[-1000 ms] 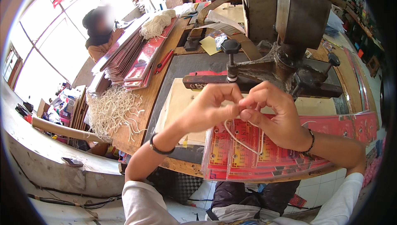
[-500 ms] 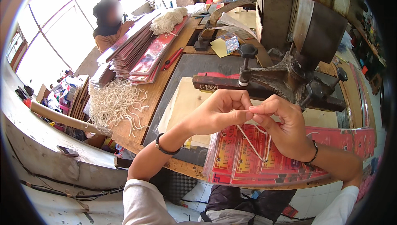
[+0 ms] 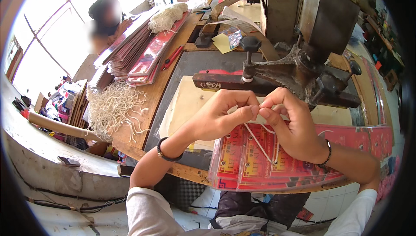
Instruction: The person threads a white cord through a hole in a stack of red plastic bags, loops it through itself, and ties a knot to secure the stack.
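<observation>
My left hand (image 3: 223,113) and my right hand (image 3: 292,127) meet fingertip to fingertip above the table's front edge, both closed in a pinch. A thin white cord (image 3: 258,144) runs down from them in a loop to a small hole in a red printed card. What lies right between the fingertips is too small to make out, but the cord's strands lead up under them. Beneath the hands, red cards in clear plastic (image 3: 255,180) lie overlapping, stretching off to the right.
Behind my hands stands a heavy press with a dark metal bar (image 3: 225,83). To the left lie a heap of loose white cords (image 3: 115,108), a stack of cards (image 3: 125,58), a white cord bundle (image 3: 167,18) and a red cutter (image 3: 172,58). Other people sit beyond.
My hands stay pinched together over the cord, with only slight finger movement. The whole view has shifted a little, so the table things appear further left. The far person's hand has left view.
</observation>
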Available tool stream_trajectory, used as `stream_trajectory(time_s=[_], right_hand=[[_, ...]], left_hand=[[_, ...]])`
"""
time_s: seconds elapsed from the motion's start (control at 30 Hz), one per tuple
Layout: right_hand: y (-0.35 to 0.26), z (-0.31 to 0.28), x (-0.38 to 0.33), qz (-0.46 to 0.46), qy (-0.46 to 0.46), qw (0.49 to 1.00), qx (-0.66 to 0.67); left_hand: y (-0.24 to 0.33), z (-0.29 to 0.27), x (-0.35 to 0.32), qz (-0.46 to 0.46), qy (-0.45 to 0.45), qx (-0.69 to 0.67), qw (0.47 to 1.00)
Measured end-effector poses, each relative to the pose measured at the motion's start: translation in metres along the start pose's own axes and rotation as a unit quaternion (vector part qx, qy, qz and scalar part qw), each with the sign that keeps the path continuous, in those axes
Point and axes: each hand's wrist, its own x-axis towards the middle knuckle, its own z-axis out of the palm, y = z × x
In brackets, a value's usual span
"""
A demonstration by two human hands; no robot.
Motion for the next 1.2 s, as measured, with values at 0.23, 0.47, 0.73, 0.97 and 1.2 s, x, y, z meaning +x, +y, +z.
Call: stream_trajectory(time_s=[0.23,0.47,0.73,0.97,1.2], right_hand=[[0.006,-0.001,0.0,-0.01,-0.008,1.0,0.018],[0.011,-0.005,-0.005,-0.016,0.024,0.995,0.097],[0.004,-0.003,-0.004,-0.024,-0.02,0.996,0.081],[0.004,-0.005,-0.002,-0.077,-0.047,0.994,0.057],[0.004,-0.016,0.001,-0.184,-0.042,0.974,-0.128]], left_hand=[[-0.004,0.004,-0.001,0.041,0.007,0.056,0.998],[-0.009,0.011,0.0,0.069,0.03,0.068,0.995],[-0.017,0.012,-0.001,0.172,0.068,0.188,0.965],[-0.012,0.018,0.001,0.298,0.102,0.291,0.904],[-0.009,0.019,-0.001,0.25,0.102,0.273,0.923]])
